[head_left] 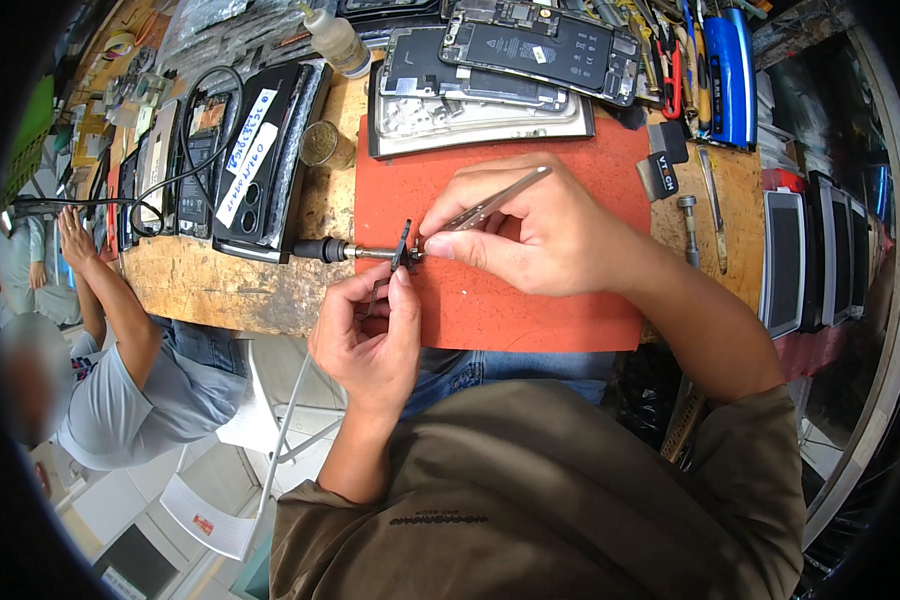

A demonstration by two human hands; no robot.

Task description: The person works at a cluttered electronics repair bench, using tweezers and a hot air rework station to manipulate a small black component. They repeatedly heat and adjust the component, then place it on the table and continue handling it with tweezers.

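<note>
In my left hand (365, 340), thumb and fingers pinch a small dark flat part (403, 245) that stands on edge. Metal tweezers (498, 200) lie in my closed right hand (555, 230), their back end slanting up to the right; its fingertips sit just right of the dark part. A soldering iron (320, 250) with a black handle points in from the left, its metal shaft running behind the part. Whether its tip touches the part I cannot tell. Both hands are over an orange-red mat (540, 325).
Opened phones (540, 50) are stacked behind the mat. To the left are more phones (255, 190), a black cable (185, 170), a glass jar (325, 145) and a dropper bottle (335, 42). Tools (710, 210) lie right. Another person (130, 370) sits at the left.
</note>
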